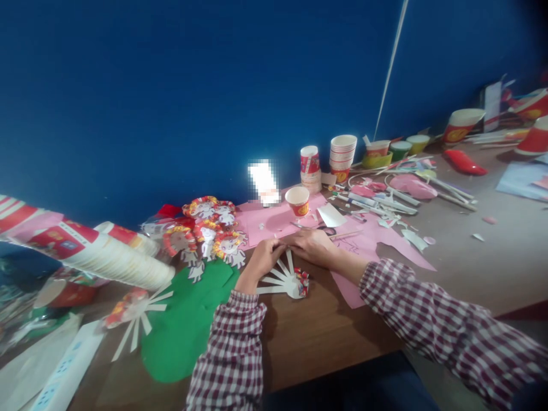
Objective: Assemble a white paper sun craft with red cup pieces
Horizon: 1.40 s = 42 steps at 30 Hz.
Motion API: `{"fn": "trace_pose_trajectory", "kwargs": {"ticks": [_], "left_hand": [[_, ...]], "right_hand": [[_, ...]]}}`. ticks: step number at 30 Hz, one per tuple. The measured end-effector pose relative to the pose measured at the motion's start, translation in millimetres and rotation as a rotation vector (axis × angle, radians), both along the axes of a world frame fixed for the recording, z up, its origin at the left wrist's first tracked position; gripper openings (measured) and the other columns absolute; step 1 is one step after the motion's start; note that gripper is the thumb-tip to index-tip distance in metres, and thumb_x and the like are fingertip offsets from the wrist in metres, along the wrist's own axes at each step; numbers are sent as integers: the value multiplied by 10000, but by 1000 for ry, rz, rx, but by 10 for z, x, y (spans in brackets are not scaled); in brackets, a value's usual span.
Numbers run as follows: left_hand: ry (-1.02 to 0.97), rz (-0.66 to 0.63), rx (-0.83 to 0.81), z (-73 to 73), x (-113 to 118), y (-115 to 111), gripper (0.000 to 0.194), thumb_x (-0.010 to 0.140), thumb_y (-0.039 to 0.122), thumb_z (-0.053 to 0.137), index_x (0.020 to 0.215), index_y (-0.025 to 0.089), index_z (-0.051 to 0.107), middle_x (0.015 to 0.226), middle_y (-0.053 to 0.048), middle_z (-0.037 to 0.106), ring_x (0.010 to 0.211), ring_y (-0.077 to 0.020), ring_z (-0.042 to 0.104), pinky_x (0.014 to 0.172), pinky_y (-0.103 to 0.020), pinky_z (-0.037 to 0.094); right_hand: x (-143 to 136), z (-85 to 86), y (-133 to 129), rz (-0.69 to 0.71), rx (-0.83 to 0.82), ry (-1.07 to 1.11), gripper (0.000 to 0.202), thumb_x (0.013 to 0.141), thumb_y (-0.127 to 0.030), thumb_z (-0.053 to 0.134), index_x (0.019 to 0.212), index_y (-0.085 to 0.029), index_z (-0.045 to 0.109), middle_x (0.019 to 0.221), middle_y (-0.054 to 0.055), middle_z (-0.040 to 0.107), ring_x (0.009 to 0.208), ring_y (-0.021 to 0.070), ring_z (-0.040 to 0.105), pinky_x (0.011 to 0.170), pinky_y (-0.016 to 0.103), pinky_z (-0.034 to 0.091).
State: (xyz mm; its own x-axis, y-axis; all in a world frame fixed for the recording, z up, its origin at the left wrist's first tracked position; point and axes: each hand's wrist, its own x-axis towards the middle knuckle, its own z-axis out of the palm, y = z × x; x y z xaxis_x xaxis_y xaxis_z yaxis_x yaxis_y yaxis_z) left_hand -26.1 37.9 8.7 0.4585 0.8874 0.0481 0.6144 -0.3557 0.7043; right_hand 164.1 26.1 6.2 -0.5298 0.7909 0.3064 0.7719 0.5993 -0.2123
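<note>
A paper cup cut into fanned white strips (pixel 293 283) lies on the brown table in front of me, its uncut part with red print on the right. My left hand (pixel 264 260) is closed at the far end of the strips, fingertips pinched together. From the other side my right hand (pixel 311 245) meets it, its fingers bent over an upper strip. The exact grip of the fingertips is partly hidden. Just beyond my hands stands an upright paper cup (pixel 297 203) on pink paper (pixel 268 220). Dark-handled scissors (pixel 329 231) lie beside my right hand.
Paper lion-like figures (pixel 208 228) and green paper (pixel 188 325) lie left. A long cup stack (pixel 124 257) leans near another cut cup (pixel 139 311). Stacked cups (pixel 342 157), markers (pixel 363 202) and paper scraps (pixel 413 240) spread right. A blue wall (pixel 171 85) rises behind.
</note>
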Motion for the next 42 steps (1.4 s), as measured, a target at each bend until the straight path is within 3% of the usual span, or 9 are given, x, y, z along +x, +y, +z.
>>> {"fn": "trace_pose_trajectory", "kwargs": {"ticks": [6, 14, 29, 35, 42], "left_hand": [[7, -3, 6, 5, -7, -2, 405, 867, 445, 449, 894, 127, 697, 822, -68, 705, 742, -197, 619, 642, -254, 438], [-34, -22, -32, 8, -7, -7, 342, 828, 405, 527, 948, 136, 700, 931, -78, 712, 802, -202, 638, 741, -278, 463], [-14, 8, -20, -1, 1, -18, 215, 767, 253, 553, 868, 105, 673, 818, -69, 710, 733, -183, 636, 652, -247, 455], [-29, 29, -83, 24, 12, -14, 270, 766, 318, 572, 880, 96, 676, 836, -85, 711, 741, -192, 637, 661, -254, 459], [-22, 5, -29, 59, 20, -31, 301, 818, 365, 508, 797, 108, 664, 734, -53, 682, 671, -163, 594, 586, -230, 413]], "right_hand": [[-4, 24, -5, 4, -29, -9, 299, 921, -299, 444, 1138, -198, 623, 1053, 118, 668, 952, 204, 621, 805, 279, 466], [0, 29, -9, -2, -38, 3, 306, 927, -310, 436, 1163, -225, 612, 1025, 103, 676, 961, 200, 615, 814, 282, 462], [-1, -51, 25, 51, -3, 55, 259, 907, -277, 467, 1070, -181, 645, 962, 91, 667, 927, 182, 598, 819, 266, 427], [9, -41, 26, 72, 15, 45, 250, 910, -279, 469, 1071, -190, 638, 949, 80, 670, 910, 173, 597, 807, 256, 419], [-5, -72, 33, 54, 44, 36, 228, 904, -271, 480, 1036, -191, 647, 916, 69, 671, 878, 175, 607, 793, 262, 429]]}}
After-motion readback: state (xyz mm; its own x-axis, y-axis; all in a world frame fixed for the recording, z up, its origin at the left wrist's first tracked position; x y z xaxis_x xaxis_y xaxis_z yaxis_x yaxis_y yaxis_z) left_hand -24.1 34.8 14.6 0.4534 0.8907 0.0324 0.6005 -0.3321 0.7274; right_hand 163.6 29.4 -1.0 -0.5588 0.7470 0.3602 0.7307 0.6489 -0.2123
